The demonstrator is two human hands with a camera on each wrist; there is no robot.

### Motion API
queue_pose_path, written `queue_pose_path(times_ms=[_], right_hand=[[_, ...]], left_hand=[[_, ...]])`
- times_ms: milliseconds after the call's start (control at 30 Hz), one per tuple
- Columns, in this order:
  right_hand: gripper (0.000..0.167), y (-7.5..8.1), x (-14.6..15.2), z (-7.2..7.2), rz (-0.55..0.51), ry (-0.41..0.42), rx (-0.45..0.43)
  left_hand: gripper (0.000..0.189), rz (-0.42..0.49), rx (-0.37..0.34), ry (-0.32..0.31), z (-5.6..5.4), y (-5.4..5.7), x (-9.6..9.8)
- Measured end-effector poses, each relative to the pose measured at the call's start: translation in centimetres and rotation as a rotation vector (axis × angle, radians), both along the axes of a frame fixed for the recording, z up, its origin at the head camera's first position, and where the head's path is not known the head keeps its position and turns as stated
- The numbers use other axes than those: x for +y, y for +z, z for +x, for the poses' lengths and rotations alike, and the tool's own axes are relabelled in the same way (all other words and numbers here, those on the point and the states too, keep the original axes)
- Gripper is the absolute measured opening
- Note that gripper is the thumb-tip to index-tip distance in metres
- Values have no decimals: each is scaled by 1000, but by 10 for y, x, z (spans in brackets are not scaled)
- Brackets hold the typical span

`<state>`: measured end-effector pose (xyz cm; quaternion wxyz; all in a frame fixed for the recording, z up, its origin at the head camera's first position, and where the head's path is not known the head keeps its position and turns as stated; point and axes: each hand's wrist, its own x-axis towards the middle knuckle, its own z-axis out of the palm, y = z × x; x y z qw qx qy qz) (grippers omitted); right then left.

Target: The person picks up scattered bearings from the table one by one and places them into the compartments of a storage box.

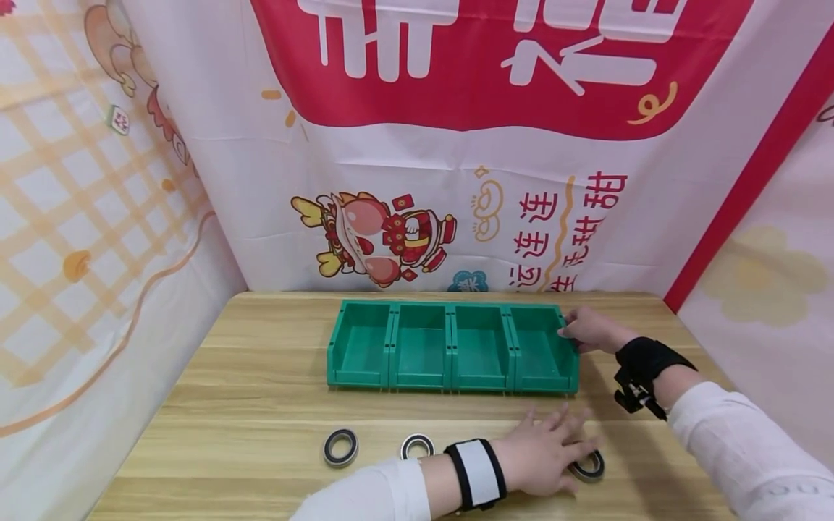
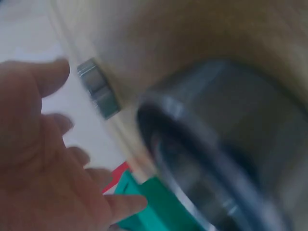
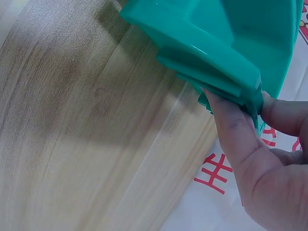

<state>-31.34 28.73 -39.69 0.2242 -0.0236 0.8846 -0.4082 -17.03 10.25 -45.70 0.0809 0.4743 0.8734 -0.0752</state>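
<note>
A row of joined green bins (image 1: pixel 420 380) stands at the back of the table. At its right end my right hand (image 1: pixel 589 329) pinches the side wall of the last bin (image 3: pixel 207 53) between thumb and fingers. My left hand (image 1: pixel 544 450) reaches across in front of the bins, palm down, fingers spread. A ball bearing (image 1: pixel 589 477) lies beside and partly behind its fingers; whether they touch it I cannot tell. In the left wrist view, one bearing (image 2: pixel 231 106) looms large and blurred, while another bearing (image 2: pixel 98 89) sits beyond the thumb.
Two more bearings lie on the wooden table (image 1: pixel 247 405): a left bearing (image 1: pixel 328 448) and a middle bearing (image 1: pixel 418 438), partly covered by the left forearm. A printed cloth (image 1: pixel 417 166) hangs directly behind the table, with more cloth at both sides.
</note>
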Motion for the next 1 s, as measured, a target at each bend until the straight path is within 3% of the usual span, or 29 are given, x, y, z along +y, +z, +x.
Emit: queue_pose_path(times_ms=[100, 167, 367, 467, 567, 867, 1000], right_hand=[[44, 0, 2, -1, -3, 6, -1], [44, 1, 2, 0, -2, 6, 5], [43, 6, 3, 0, 38, -1, 12], [42, 7, 2, 0, 56, 6, 14], [42, 7, 1, 1, 58, 4, 9], [41, 3, -1, 0, 40, -4, -6], [41, 3, -1, -1, 63, 9, -5]], left_hand=[[68, -38, -74, -45, -1, -2, 3], [66, -43, -68, -72, -1, -4, 7], [47, 42, 166, -171, 9, -6, 27], [26, 67, 252, -172, 15, -5, 38], [17, 53, 315, -162, 19, -5, 47], [14, 82, 211, -128, 18, -1, 53], [11, 92, 214, -95, 19, -3, 55]])
